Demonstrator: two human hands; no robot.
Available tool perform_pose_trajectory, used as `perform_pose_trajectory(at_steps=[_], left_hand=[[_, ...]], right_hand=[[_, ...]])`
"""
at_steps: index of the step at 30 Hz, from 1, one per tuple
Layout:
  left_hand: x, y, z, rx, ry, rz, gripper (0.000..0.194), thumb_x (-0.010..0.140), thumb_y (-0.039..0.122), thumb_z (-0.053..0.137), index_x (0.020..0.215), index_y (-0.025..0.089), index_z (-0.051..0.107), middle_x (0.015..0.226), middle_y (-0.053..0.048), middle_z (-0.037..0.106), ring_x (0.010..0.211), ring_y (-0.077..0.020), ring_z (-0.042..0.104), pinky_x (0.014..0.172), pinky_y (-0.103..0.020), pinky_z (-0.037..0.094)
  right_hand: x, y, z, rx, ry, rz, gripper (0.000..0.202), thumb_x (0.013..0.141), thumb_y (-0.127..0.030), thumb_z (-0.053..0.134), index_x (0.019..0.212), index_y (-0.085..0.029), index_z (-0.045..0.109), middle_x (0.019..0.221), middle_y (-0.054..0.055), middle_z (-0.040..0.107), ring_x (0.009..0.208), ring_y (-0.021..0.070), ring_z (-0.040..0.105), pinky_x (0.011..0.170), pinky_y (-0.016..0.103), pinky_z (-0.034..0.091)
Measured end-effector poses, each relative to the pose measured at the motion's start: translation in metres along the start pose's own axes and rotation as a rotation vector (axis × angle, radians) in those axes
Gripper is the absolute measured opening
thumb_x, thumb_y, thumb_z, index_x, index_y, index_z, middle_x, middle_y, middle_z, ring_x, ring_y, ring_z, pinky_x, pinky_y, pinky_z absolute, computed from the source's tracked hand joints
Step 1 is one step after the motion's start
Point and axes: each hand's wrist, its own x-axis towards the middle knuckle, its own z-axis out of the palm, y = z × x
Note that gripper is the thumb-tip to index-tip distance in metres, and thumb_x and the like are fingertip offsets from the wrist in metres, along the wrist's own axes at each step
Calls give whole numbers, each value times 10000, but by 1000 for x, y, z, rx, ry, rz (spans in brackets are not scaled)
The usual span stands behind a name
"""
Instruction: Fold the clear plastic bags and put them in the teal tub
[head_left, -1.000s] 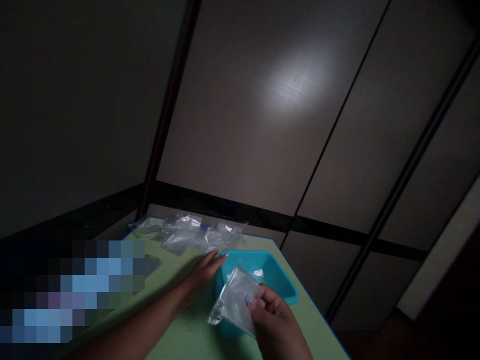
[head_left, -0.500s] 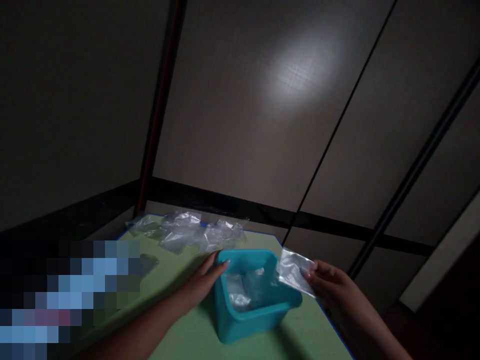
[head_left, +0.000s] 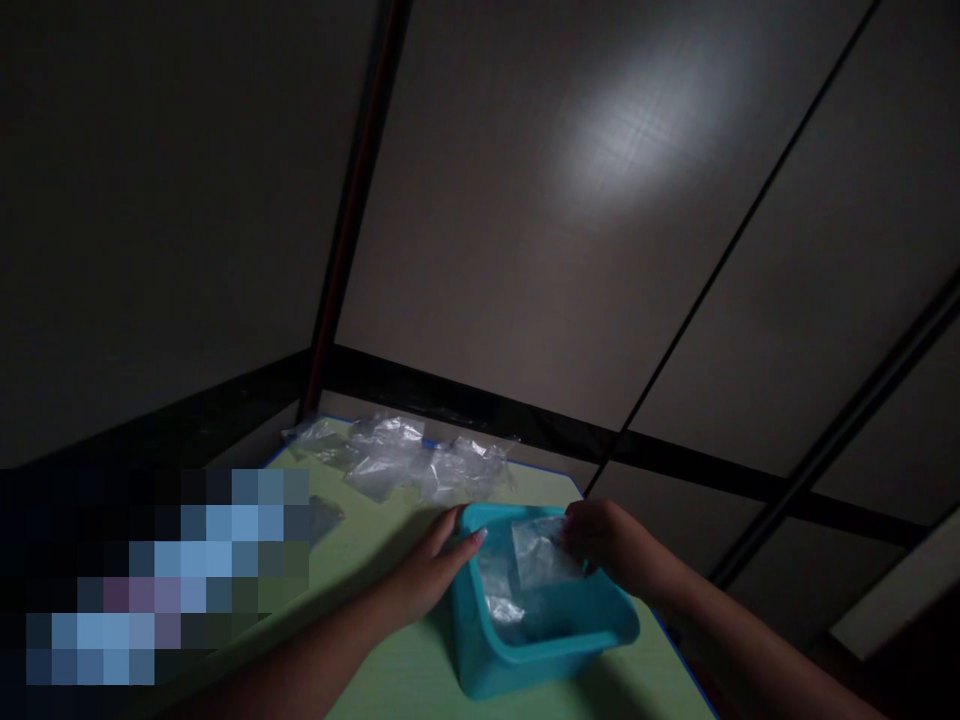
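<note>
A teal plastic bin (head_left: 517, 670) stands on a pale green table (head_left: 390, 665). My left hand (head_left: 442, 560) grips its left rim, thumb on the inside and fingers around the outer wall. My right hand (head_left: 607, 545) pinches a small folded clear plastic bag (head_left: 546, 550) by its edge, over the bin's opening. Below it, more clear plastic (head_left: 504, 605) lies inside the bin, against the left part of the floor. The fingertips of my right hand are partly hidden behind the hand itself.
Several crumpled clear plastic bags (head_left: 390, 455) lie along the table's far edge. Another piece of plastic (head_left: 324, 518) is at the left, beside a pixelated area. Tall wall panels (head_left: 510, 270) with dark strips rise close behind the table.
My right hand has moved left, bringing the folded bag from beside the bin's right rim to over its opening. My left hand keeps its hold on the rim. The view has shifted slightly.
</note>
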Motion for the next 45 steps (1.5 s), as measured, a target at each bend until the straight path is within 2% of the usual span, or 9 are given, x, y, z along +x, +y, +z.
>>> perform_pose_trajectory(at_steps=[8,12,17,22,26,33,37,41,45], left_hand=[[1,-4,1,25,20,11,554,783,501,474,1244,198,426,1312,-50,442,1219,-233,368,1013,-331,288],[1,-5,2,0,10,14,552,788,498,468,1240,183,425,1307,-55,449,1209,-226,384,1007,-324,298],[1,-4,2,14,14,15,530,786,502,468,1217,194,451,1303,-56,452,1211,-234,379,1001,-322,302],[2,-7,2,30,20,47,539,790,496,470,1235,195,429,1311,-60,441,1212,-229,377,1005,-326,293],[3,-8,2,29,20,67,531,802,487,458,1240,189,416,1306,-64,442,1204,-222,384,1008,-327,290],[0,-2,2,59,0,70,527,810,486,443,1250,199,405,1336,-60,403,1232,-217,344,1023,-330,266],[0,-3,2,76,19,23,558,804,511,437,1265,201,385,1362,-57,367,1259,-220,300,1034,-329,246],[-1,-2,1,93,7,31,542,805,511,433,1253,207,404,1357,-51,375,1255,-222,305,1031,-319,252],[-1,1,1,89,18,37,529,801,498,441,1239,203,425,1332,-59,408,1236,-234,332,1023,-337,266]], right_hand=[[-13,9,-54,-217,3,87,108,664,-231,472,594,-151,492,533,5,535,480,113,541,448,204,434],[-17,0,-62,-400,-8,179,100,636,-196,479,572,-142,533,506,15,551,455,110,539,424,183,404],[-4,0,-44,-620,-48,209,149,616,-156,495,480,-132,549,422,6,533,395,92,504,389,161,330],[11,12,-16,-517,-56,238,160,661,-163,514,510,-130,556,448,10,540,420,103,539,401,156,369],[17,20,1,-466,-6,246,84,678,-147,518,628,-128,582,484,5,550,427,100,546,398,149,376],[16,22,13,-542,20,173,78,670,-158,521,670,-124,591,568,35,603,484,122,570,421,170,347],[12,22,19,-693,90,94,153,677,-192,531,803,-145,607,744,74,645,625,165,598,514,213,377],[8,21,28,-860,131,62,335,697,-184,510,1029,-170,553,871,111,647,791,214,600,637,258,391],[6,19,29,-813,125,49,377,714,-158,466,1089,-183,503,867,93,642,794,208,600,650,265,398]])
